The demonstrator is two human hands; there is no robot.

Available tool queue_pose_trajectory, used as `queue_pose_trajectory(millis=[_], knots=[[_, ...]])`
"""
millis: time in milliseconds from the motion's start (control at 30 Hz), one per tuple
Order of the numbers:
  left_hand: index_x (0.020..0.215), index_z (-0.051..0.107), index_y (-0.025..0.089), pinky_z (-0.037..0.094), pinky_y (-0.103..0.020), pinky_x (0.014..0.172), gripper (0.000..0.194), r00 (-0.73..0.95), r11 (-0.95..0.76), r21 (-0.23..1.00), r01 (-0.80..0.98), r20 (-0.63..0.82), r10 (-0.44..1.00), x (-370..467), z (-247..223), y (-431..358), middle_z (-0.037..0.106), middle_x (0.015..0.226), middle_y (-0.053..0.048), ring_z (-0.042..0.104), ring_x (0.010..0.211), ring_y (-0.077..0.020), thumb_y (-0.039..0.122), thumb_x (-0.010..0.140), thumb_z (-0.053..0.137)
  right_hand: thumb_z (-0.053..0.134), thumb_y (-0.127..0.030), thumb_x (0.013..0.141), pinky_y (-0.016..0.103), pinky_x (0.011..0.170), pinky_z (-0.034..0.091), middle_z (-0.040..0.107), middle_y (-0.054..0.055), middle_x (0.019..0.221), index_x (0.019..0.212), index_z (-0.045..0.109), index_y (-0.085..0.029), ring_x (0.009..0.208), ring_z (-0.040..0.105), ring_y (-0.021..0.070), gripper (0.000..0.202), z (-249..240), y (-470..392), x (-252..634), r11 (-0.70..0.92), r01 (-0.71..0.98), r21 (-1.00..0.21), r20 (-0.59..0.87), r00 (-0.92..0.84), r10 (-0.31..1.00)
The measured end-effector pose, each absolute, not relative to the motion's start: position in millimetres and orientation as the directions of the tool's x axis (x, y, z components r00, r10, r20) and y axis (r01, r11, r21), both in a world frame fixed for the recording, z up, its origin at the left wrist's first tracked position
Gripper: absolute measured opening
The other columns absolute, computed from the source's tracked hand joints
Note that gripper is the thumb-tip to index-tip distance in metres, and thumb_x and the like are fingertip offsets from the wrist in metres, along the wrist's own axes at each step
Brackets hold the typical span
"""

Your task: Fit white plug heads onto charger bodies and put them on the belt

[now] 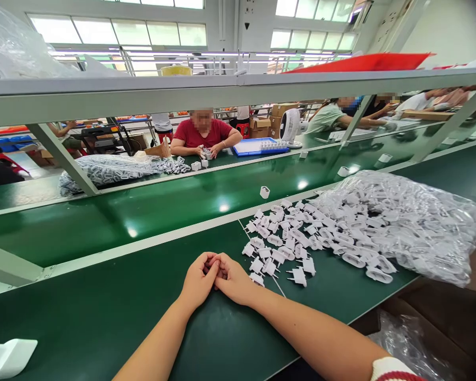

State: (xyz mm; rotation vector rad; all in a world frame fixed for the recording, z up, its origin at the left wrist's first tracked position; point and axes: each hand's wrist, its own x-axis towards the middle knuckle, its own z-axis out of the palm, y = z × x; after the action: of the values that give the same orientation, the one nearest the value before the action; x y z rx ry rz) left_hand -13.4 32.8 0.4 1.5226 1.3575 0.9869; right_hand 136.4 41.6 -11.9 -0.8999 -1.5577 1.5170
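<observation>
My left hand (197, 281) and my right hand (235, 279) rest together on the green table (135, 296), fingers curled and pressed against each other. No object shows between them. Just right of my right hand begins a loose pile of white plastic plug parts (287, 238), some with pins and some oval. The pile spills from a clear plastic bag (432, 222) at the right. A larger-looking white plug piece (11, 357) lies at the near left corner, far from both hands.
Beyond a pale rail (143, 243) runs a green conveyor belt (174, 211) carrying scattered white parts (265, 192). Across it a person in a red shirt (204, 132) handles small parts near a blue-rimmed tray (259, 152). A shelf beam (222, 95) spans overhead.
</observation>
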Motion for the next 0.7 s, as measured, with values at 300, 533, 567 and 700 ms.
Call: queue_pose_trajectory(millis=[300, 533, 567, 700], knots=[[0.109, 0.071, 0.021, 0.055, -0.035, 0.081, 0.032, 0.103, -0.055, 0.943, 0.329, 0.022, 0.994, -13.8, 1.0, 31.8, 0.076, 0.102, -0.006, 0.069, 0.088, -0.0219, 0.048, 0.097, 0.058, 0.065, -0.015, 0.081, 0.031, 0.068, 0.052, 0.068, 0.001, 0.092, 0.113, 0.059, -0.020, 0.073, 0.063, 0.0144, 0.033, -21.5, 44.1, 137.9, 0.079, 0.021, -0.997, 0.062, -0.443, 0.894], [0.110, 0.071, 0.021, 0.055, -0.035, 0.079, 0.033, 0.104, -0.051, 0.942, 0.331, 0.017, 0.994, -13.7, 0.5, 31.5, 0.077, 0.102, -0.006, 0.069, 0.086, -0.0217, 0.048, 0.098, 0.058, 0.064, -0.014, 0.082, 0.031, 0.067, 0.052, 0.068, 0.001, 0.094, 0.111, 0.058, -0.020, 0.071, 0.063, 0.0134, 0.031, -16.4, 42.9, 137.5, 0.072, 0.005, -0.997, 0.061, -0.460, 0.886], [0.110, 0.071, 0.021, 0.055, -0.035, 0.079, 0.033, 0.105, -0.050, 0.942, 0.331, 0.016, 0.994, -13.8, 0.3, 31.4, 0.076, 0.101, -0.006, 0.069, 0.086, -0.0215, 0.049, 0.098, 0.057, 0.063, -0.014, 0.082, 0.030, 0.067, 0.052, 0.069, 0.001, 0.095, 0.111, 0.058, -0.020, 0.071, 0.063, 0.0129, 0.030, -15.3, 42.6, 137.6, 0.069, 0.001, -0.998, 0.060, -0.464, 0.884], [0.110, 0.071, 0.021, 0.055, -0.034, 0.080, 0.032, 0.100, -0.046, 0.941, 0.335, 0.013, 0.995, -13.8, -0.6, 31.2, 0.076, 0.102, -0.006, 0.069, 0.088, -0.0214, 0.048, 0.098, 0.058, 0.063, -0.016, 0.084, 0.030, 0.068, 0.051, 0.069, 0.001, 0.096, 0.112, 0.057, -0.021, 0.071, 0.062, 0.0120, 0.029, -13.9, 42.0, 138.3, 0.065, 0.002, -0.998, 0.056, -0.469, 0.882]])
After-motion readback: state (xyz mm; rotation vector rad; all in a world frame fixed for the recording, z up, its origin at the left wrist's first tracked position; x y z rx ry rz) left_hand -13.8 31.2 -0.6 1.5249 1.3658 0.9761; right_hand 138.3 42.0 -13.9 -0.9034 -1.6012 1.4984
